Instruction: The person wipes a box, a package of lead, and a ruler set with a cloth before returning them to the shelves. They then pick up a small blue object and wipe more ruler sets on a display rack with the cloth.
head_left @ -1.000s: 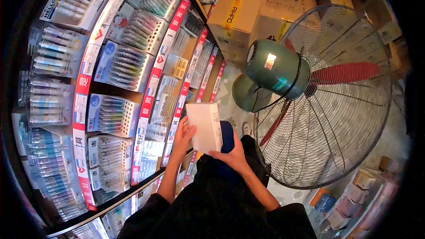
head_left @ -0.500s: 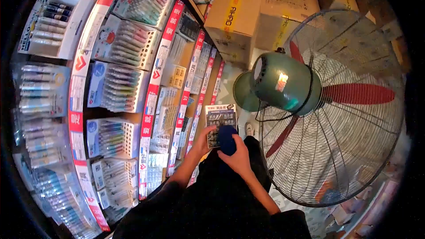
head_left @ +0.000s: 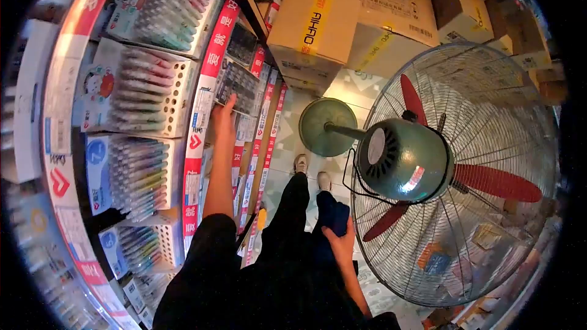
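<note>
My left hand (head_left: pixel 224 116) reaches into the shelf on the left. Its thumb lies at the lower edge of a flat box with a dark, patterned front (head_left: pixel 236 87), and its other fingers are hidden. Down by my right leg, my right hand (head_left: pixel 341 241) is closed around a dark blue cloth-like pad (head_left: pixel 335 217). Another dark-fronted box (head_left: pixel 243 44) sits just beyond the one at my left hand.
Shelves with red-and-white price strips (head_left: pixel 214 49) and pen displays (head_left: pixel 147 85) run along my left. A large green fan (head_left: pixel 406 159) with a wire cage stands close on my right, on a round base (head_left: pixel 327 127). Cardboard boxes (head_left: pixel 306 55) are stacked ahead.
My hands have moved apart. The left has carried the dark-fronted box from before my body up to the shelf; the right has lowered with the blue pad. The view has shifted.
</note>
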A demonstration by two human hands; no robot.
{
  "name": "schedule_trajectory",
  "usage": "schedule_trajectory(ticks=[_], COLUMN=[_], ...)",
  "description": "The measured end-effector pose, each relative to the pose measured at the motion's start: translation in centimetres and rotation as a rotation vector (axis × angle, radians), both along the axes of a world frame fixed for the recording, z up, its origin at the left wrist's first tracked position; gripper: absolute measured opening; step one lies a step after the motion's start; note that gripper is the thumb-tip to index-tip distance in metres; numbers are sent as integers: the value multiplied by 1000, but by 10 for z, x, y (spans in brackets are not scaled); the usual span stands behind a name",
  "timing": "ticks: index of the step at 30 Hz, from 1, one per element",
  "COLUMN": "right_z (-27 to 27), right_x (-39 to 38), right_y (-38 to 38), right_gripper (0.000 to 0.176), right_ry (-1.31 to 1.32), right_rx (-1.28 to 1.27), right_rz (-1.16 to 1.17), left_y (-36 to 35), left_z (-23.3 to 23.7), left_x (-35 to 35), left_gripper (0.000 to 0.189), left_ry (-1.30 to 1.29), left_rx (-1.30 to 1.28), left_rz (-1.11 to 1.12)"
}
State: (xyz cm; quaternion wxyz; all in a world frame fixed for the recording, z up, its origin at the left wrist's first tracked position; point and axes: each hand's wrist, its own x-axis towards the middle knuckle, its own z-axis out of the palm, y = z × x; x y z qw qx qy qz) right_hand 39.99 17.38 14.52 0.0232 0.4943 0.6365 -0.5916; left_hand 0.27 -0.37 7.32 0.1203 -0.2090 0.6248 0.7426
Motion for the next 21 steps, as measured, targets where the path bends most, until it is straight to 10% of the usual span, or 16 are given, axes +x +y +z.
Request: schedule_trajectory(ticks=[5,7,9,21], right_z=[-23,-31,-26,-19], right_x=[10,12,1,-14], right_y=[-17,-19,-19,-17], right_gripper=[53,87,82,59], right_ry=[-45,-145,-113,-23], right_rx=[-158,-257,-290,-221], right_rz=[-132,-136,-139,-166], left_y=[-12,-25,-47,4], left_z=[-49,-84,-143,-99], left_x=[-36,-38,-42,-28], left_gripper=[52,53,51,52], left_ry=[-90,-77,-69,90], left_rx=[-58,-31,10,-283], left_rz=[175,221,267,613])
